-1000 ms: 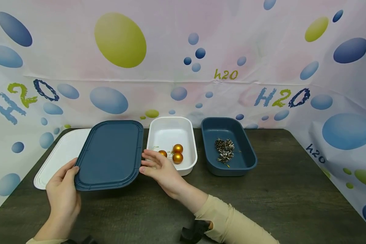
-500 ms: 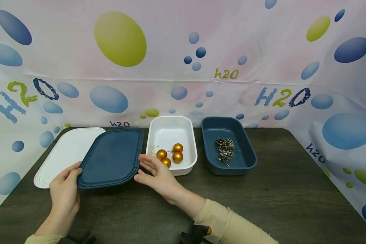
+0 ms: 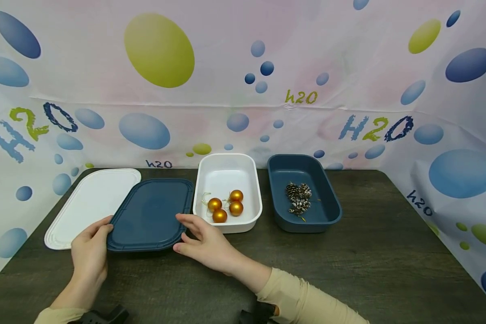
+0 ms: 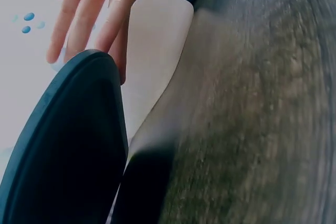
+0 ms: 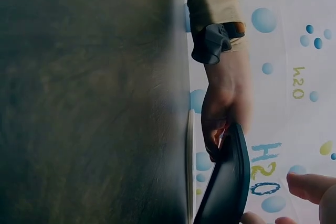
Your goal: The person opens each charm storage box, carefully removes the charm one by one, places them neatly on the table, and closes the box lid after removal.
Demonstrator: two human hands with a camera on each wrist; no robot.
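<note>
A dark blue lid (image 3: 151,211) is held a little above the table by my left hand (image 3: 90,249), which pinches its left edge between thumb and fingers. In the right wrist view, that left hand (image 5: 226,106) shows behind the lid (image 5: 228,177). My right hand (image 3: 206,243) is at the lid's lower right corner, fingers extended and relaxed, overlapping its edge; in the left wrist view these fingers (image 4: 81,24) reach just past the lid's rim. A white lid (image 3: 93,198) lies flat at the left, partly covered from view by the blue one.
A white container (image 3: 227,166) with several gold baubles (image 3: 236,208) stands right of the blue lid. Further right is a dark blue container (image 3: 297,168) holding pine cones (image 3: 299,207). A printed backdrop (image 3: 227,54) rises behind the dark wooden table (image 3: 389,252).
The blue lid has come down towards the table and lies flatter, shifting slightly right with my left hand. My right hand has moved slightly left and down along its right edge.
</note>
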